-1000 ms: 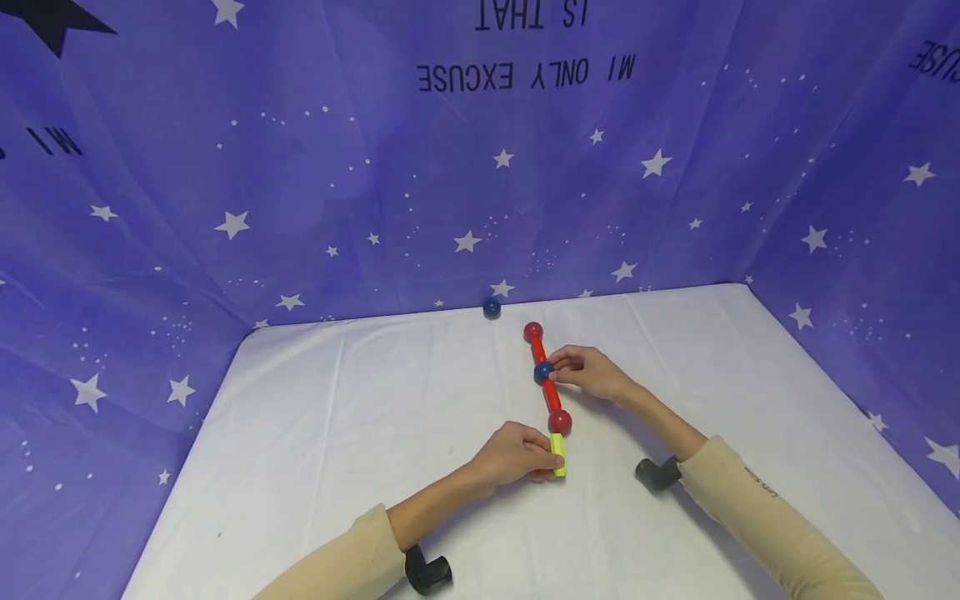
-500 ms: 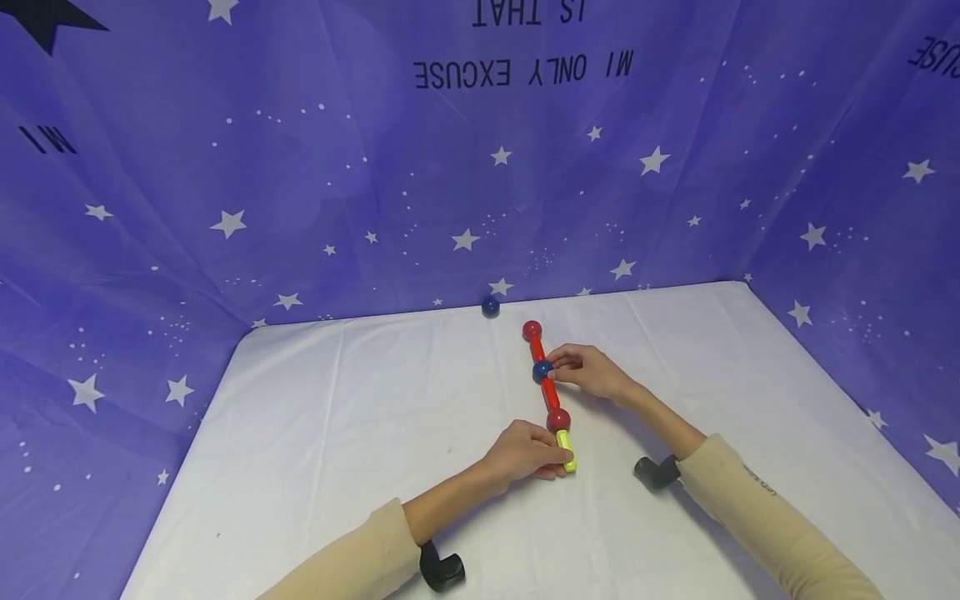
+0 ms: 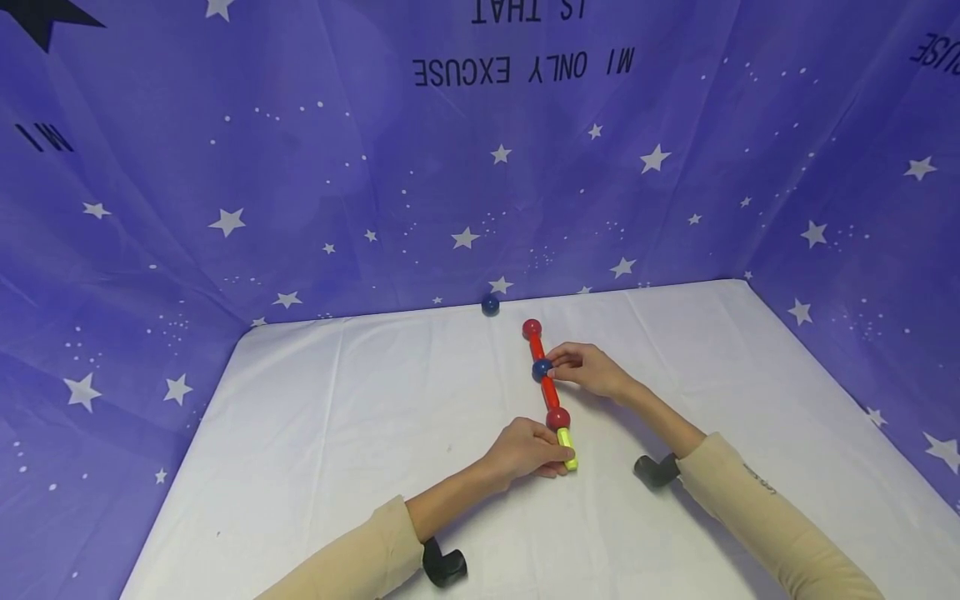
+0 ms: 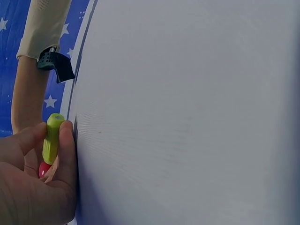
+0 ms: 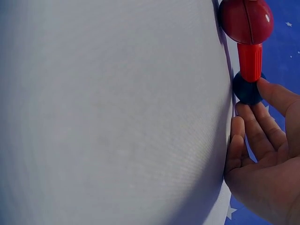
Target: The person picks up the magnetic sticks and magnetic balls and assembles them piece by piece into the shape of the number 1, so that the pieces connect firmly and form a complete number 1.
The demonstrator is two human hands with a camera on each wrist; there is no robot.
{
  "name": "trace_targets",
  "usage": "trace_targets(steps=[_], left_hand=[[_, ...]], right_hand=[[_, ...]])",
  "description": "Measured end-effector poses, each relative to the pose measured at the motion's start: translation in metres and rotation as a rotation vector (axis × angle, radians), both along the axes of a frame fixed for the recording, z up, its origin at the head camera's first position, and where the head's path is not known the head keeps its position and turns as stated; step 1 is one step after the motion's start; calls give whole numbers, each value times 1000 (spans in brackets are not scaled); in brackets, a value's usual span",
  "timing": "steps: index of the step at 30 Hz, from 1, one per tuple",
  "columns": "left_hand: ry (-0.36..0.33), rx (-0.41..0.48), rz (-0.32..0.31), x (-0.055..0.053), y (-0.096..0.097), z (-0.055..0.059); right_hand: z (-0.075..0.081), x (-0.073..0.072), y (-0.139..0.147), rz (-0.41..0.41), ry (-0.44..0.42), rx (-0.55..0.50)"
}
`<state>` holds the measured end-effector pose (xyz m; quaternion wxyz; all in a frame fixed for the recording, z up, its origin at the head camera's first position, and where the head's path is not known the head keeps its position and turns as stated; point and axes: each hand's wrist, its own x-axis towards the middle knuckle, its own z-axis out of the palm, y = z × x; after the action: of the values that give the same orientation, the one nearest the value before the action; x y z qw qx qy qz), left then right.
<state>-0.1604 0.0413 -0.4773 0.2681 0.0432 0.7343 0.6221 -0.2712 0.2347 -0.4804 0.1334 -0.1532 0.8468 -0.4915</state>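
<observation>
On the white table (image 3: 337,433), left hand (image 3: 525,452) pinches the yellow rod (image 3: 567,448).

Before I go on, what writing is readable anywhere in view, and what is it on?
"MI ONLY EXCUSE": upside down on the purple star backdrop.
"IS THAT": upside down above it, cut by the top edge.
"MI": upside down, far left of the backdrop.
"USE": cut off, top right corner.
Small print on the right sleeve: too small to read.

Staged recording booth: starry backdrop (image 3: 300,183) w/ white-clothed table (image 3: 337,433).
</observation>
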Motion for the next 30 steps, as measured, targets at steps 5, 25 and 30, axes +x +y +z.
trace_targets(steps=[5, 25, 30], left_hand=[[-1, -5, -12, -2, 0, -3], [185, -86, -22, -12, -13, 2], [279, -130, -19, -27, -22, 6]], right_hand=[[0, 0, 0, 3, 7, 0], [1, 1, 0, -3, -2, 0], [1, 0, 0, -1, -15, -11]])
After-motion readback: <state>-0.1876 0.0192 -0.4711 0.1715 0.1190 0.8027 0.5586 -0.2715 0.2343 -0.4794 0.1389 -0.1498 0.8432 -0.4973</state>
